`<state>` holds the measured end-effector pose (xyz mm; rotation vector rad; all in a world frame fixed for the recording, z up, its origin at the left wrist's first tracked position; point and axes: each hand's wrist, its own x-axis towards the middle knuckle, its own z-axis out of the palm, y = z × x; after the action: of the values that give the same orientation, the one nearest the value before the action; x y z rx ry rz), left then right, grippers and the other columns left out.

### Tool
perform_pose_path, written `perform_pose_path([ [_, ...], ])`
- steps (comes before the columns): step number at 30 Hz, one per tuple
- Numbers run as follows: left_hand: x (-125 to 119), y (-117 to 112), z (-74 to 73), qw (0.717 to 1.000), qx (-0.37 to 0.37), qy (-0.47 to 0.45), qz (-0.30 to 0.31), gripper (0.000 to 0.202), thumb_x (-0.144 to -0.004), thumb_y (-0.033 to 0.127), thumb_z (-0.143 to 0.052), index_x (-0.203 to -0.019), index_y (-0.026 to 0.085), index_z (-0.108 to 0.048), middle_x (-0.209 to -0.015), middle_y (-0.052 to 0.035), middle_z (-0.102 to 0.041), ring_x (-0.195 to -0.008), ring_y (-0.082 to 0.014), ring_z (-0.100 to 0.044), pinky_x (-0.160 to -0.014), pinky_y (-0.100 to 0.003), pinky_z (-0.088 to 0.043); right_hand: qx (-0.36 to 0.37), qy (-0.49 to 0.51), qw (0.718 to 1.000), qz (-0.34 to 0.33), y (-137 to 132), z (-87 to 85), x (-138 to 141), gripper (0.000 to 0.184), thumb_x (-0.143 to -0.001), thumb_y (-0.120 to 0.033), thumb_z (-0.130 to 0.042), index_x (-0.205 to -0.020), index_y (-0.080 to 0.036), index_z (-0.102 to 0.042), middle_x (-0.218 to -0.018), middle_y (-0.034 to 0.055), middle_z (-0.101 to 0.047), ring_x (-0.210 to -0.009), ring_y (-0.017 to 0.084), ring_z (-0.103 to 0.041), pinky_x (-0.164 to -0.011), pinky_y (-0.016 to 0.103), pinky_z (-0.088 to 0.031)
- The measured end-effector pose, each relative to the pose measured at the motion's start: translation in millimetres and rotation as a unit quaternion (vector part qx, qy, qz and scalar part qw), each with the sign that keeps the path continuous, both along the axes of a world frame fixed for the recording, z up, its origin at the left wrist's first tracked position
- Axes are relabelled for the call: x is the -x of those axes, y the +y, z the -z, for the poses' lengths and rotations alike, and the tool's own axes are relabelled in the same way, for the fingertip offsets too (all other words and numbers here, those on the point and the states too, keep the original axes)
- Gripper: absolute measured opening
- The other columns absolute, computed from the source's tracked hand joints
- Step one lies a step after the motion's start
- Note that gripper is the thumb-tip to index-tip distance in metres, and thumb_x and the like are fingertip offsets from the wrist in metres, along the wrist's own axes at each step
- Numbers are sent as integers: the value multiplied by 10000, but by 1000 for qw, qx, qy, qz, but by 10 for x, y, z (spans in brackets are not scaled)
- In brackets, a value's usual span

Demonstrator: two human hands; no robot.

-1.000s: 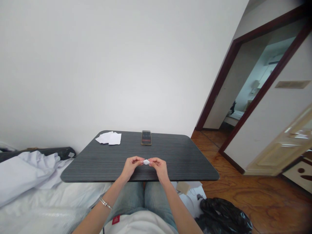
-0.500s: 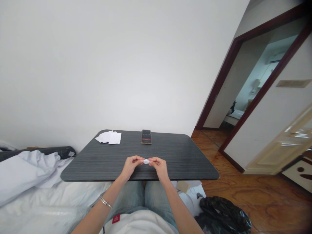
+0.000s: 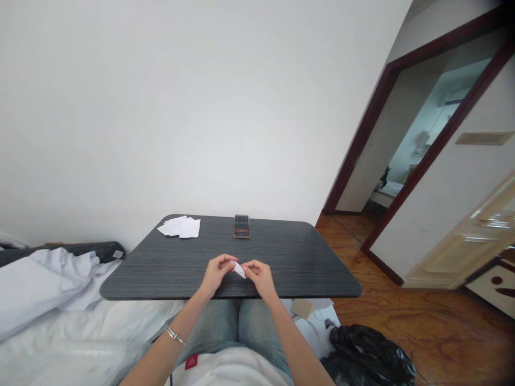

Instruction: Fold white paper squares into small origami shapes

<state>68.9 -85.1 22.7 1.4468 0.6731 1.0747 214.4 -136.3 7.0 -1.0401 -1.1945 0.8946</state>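
A small folded piece of white paper [image 3: 238, 269] is held between my two hands, just above the near part of the dark table [image 3: 169, 271]. My left hand [image 3: 217, 272] pinches its upper left end between thumb and fingers. On the other side, my right hand [image 3: 259, 276] grips the right edge with thumb and fingertips. The paper slants down to the right; its exact fold is too small to make out. Several white paper sheets [image 3: 189, 228] lie overlapping at the table's far left corner.
A phone [image 3: 242, 227] with a lit screen lies near the table's far edge, by the white wall [image 3: 225, 107]. Left of the table are bundled white cloth [image 3: 44, 284] and a bed. Black plastic bags [image 3: 368, 354] sit on the wooden floor at right, before a doorway.
The folded paper has turned from lying level to slanting down to the right, and more of it shows. My right hand has shifted slightly left and down.
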Motion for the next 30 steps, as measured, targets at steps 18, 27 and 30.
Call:
perform_pose_path([
  [18, 1, -4, -4, 999, -6, 1, 49, 240, -665, 218, -611, -882, 124, -567, -774, -33, -612, -579, -94, -530, -592, -215, -421, 22, -5, 999, -36, 5, 18, 13, 114, -664, -229, -588, -751, -157, -569, -618, 6, -626, -518, 139, -595, -521, 237, -465],
  [27, -42, -13, 8, 999, -12, 11, -28, 289, -597, 235, -654, -845, 143, -538, -802, -20, -581, -554, -86, -537, -517, -199, -431, 4, -27, 999, 34, -32, -51, 37, 106, -660, -212, -567, -744, -166, -520, -588, -17, -595, -490, 124, -577, -461, 199, -426],
  [30, -46, -23, 13, 998, -35, 37, -45, 225, -605, 262, -648, -746, 140, -523, -674, 12, -564, -476, -68, -500, -465, -183, -410, -8, -26, 998, 51, -36, -43, 49, 123, -663, -205, -561, -767, -167, -508, -625, -7, -594, -538, 134, -594, -506, 214, -455],
])
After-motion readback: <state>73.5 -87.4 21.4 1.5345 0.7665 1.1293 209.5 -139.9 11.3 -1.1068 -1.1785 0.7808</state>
